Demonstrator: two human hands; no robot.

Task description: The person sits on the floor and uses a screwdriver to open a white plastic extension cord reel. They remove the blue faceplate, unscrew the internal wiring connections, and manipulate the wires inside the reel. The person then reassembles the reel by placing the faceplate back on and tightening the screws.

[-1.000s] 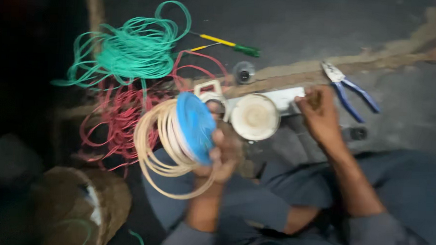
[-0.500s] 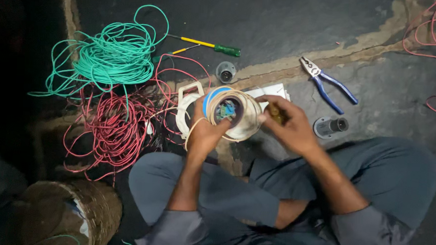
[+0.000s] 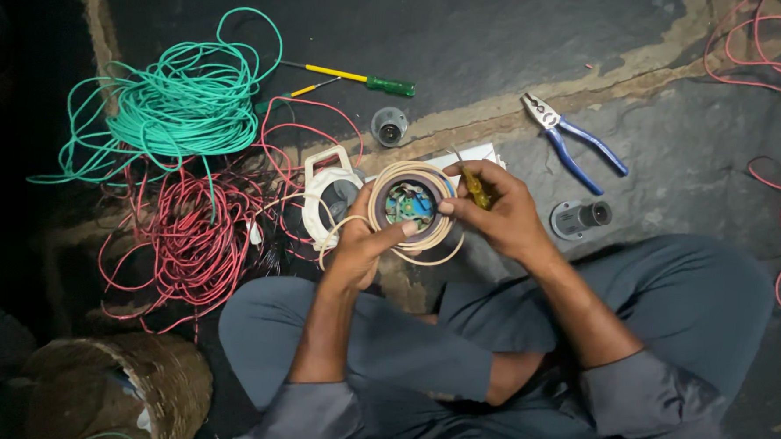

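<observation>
A person sits cross-legged on the dark floor (image 3: 469,38), seen from above. The left hand (image 3: 363,245) is closed around the lower left edge of a round cream-coloured fitting (image 3: 410,205), thumb pressed on its rim, holding it up in front of the knees with its open back facing the camera; blue and green parts show inside it. A loop of cream wire (image 3: 381,232) hangs around the fitting. The right hand (image 3: 496,211) grips a small yellow-handled screwdriver (image 3: 475,188) between thumb and fingers, with its tip at the upper right rim of the fitting.

Just behind the fitting on the floor lie a white plastic frame (image 3: 326,190) and a white flat plate (image 3: 477,153). To the left sit a tangle of red wire (image 3: 179,237) and, farther back, a coil of green wire (image 3: 180,105). A long screwdriver with a yellow shaft and green handle (image 3: 361,78) lies beyond them, a small grey lamp holder (image 3: 389,126) near it. Blue-handled pliers (image 3: 574,144) lie to the right, with another grey lamp holder (image 3: 581,218) just beside the right wrist. A woven basket (image 3: 128,392) stands at lower left.
</observation>
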